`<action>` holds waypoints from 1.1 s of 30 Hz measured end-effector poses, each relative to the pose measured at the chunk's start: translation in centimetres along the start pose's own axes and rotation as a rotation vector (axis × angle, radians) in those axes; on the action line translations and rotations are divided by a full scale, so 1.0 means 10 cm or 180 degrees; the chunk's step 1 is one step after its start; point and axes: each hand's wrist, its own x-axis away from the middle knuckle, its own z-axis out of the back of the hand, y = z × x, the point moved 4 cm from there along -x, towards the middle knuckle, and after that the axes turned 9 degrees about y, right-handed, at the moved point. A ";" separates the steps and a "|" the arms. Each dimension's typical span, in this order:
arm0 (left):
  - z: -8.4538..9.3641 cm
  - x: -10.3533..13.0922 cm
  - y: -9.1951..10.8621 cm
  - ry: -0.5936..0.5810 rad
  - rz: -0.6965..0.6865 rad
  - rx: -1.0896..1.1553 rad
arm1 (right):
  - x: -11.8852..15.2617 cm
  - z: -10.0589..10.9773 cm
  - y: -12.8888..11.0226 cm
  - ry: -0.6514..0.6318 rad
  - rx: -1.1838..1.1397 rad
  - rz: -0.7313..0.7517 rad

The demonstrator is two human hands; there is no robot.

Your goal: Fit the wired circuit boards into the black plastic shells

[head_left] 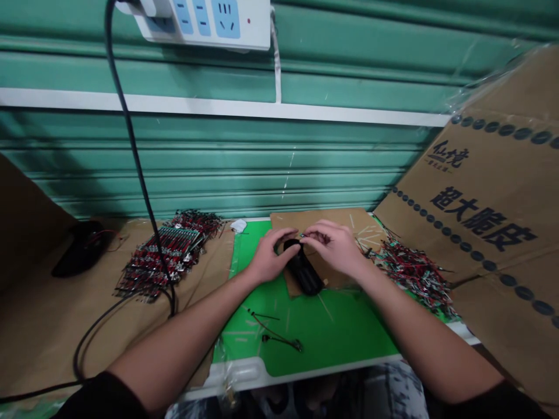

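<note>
1. The cardboard carton (484,174) on the right bears dark printing: 仙境 above, with a smaller line beneath it too fine to read, and 超大脆皮 in larger characters below. Rows of dark dots run above and below the lettering.
2. One white power strip (205,26) hangs on the green ribbed wall; a white plug (157,8) sits at its left end, and a black cable (131,134) drops past it.
3. One black tubular housing (308,276) stands tilted at the middle of the green board (340,329), over a cardboard sheet (323,219). What is inside it cannot be seen.
4. The left hand (271,256) is clamped on the housing's upper end, thumb and fingers around it.
5. The right hand (334,247) has its thumb and fingers drawn near each other at that same end; whether they pinch something is too small to tell.
6. Two piles of wires lie about: a layered left pile (168,250) and a tangled right pile (413,273), too dense to count.
7. One curved black part (78,250) with a red wire lies far left.
</note>
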 end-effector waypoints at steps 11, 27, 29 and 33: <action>0.02 -0.01 0.02 0.0632 0.0295 0.0532 | 0.04 -0.09 -0.12 -0.0004 -0.0224 -0.0127; 0.02 -0.05 0.03 0.0026 0.0388 0.0726 | -0.05 0.09 -0.11 -0.0036 -0.0056 0.0425; 0.01 -0.06 0.06 -0.0094 0.0263 0.0658 | -0.06 0.09 -0.11 0.0070 -0.0022 0.0441; 0.00 -0.05 0.09 -0.0274 0.0243 0.0767 | -0.05 0.09 -0.13 0.0189 0.0031 0.0514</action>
